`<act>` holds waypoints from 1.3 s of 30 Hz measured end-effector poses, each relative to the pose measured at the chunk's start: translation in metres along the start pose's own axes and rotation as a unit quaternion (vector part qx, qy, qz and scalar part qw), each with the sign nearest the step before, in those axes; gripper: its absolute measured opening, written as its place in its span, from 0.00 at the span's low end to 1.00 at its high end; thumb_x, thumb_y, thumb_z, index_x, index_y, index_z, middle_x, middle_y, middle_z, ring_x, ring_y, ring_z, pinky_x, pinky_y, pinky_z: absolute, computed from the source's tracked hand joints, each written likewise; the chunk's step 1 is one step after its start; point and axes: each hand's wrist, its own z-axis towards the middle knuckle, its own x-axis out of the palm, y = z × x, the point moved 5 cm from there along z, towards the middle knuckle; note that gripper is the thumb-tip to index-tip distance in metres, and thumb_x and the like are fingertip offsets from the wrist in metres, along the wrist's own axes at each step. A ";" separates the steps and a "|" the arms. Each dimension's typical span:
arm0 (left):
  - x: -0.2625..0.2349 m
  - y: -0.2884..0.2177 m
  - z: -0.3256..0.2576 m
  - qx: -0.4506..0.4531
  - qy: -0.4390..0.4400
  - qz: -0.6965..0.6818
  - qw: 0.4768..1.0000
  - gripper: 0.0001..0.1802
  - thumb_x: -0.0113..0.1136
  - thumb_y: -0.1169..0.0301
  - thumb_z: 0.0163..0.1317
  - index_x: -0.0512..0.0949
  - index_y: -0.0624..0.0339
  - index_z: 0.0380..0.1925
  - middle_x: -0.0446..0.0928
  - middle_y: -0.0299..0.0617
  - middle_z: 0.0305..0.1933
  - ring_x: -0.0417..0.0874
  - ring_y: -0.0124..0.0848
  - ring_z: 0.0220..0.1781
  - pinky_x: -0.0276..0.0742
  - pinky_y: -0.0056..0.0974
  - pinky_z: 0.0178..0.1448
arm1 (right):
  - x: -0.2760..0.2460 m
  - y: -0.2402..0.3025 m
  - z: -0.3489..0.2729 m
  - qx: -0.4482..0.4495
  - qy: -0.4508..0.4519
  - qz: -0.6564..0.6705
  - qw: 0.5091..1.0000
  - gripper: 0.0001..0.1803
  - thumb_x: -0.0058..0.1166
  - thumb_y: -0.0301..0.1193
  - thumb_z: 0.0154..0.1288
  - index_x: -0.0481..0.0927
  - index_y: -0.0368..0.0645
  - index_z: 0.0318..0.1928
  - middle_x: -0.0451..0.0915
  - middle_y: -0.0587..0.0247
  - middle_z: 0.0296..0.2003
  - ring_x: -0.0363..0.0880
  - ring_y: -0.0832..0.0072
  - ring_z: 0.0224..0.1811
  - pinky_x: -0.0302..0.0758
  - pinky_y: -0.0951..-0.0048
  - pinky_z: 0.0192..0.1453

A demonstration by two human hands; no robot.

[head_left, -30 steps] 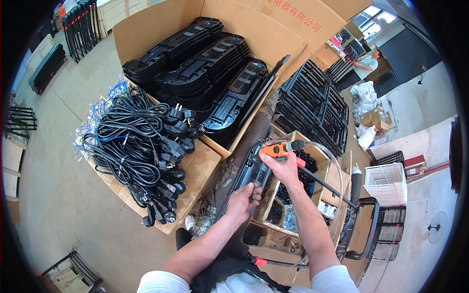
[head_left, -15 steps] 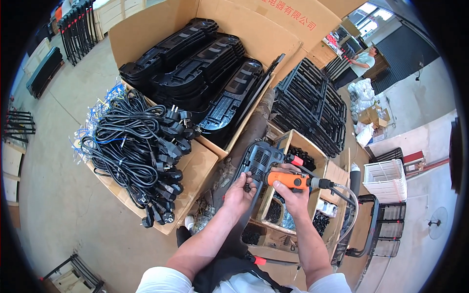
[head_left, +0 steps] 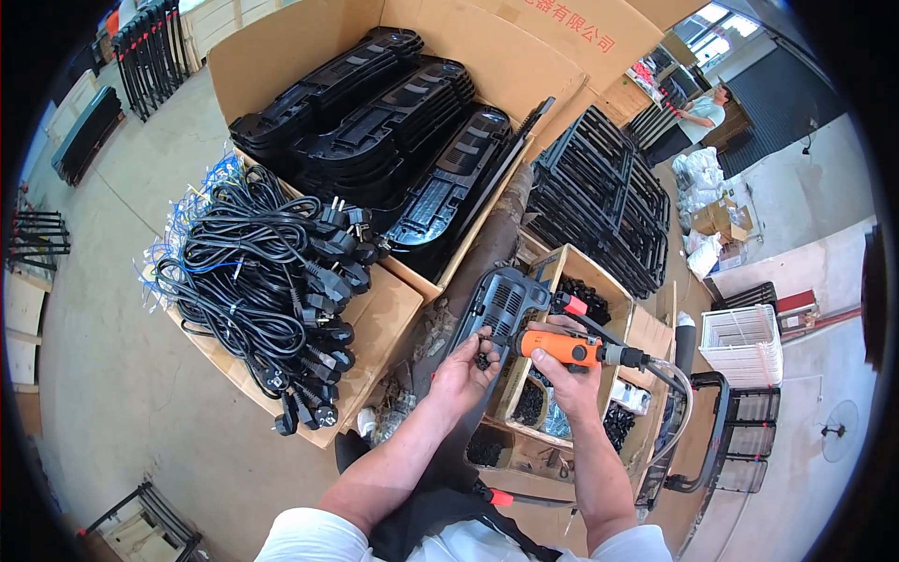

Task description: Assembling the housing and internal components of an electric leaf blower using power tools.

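Note:
My right hand point(head_left: 571, 379) is wrapped round an orange air screwdriver point(head_left: 560, 347), held level with a hose point(head_left: 688, 403) running off its right end. The tool's left end is near a black plastic panel point(head_left: 496, 304) with vent slots, lying at the middle over a long dark frame. My left hand point(head_left: 461, 379) is beside the panel's near end, palm partly up and fingers curled round small dark pieces point(head_left: 484, 358), probably screws. Their exact shape is too small to make out. Part of the panel's near end is hidden by my hands.
At the left, black power cords point(head_left: 253, 262) with plugs pile on a carton point(head_left: 375, 328). Behind it, a large carton point(head_left: 552, 80) holds stacked black panels point(head_left: 384, 122). A divided parts box point(head_left: 613, 304) stands right of my work, near black frames point(head_left: 604, 197). Another person point(head_left: 698, 122) is far right.
The screwdriver in my right hand has shifted slightly right. My left hand has turned and its fingers have moved a little around the small pieces. The whole view has shifted slightly.

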 end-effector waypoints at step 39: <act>-0.039 0.019 -0.099 -0.038 -0.092 0.233 0.967 0.14 0.58 0.62 0.81 0.82 0.58 0.55 0.82 0.32 0.37 0.79 0.23 0.33 0.77 0.30 0.38 | 0.025 -0.020 -0.006 -0.016 0.010 -0.026 0.999 0.29 0.70 0.20 0.64 0.75 0.33 0.65 0.84 0.49 0.59 0.83 0.68 0.61 0.79 0.65 0.70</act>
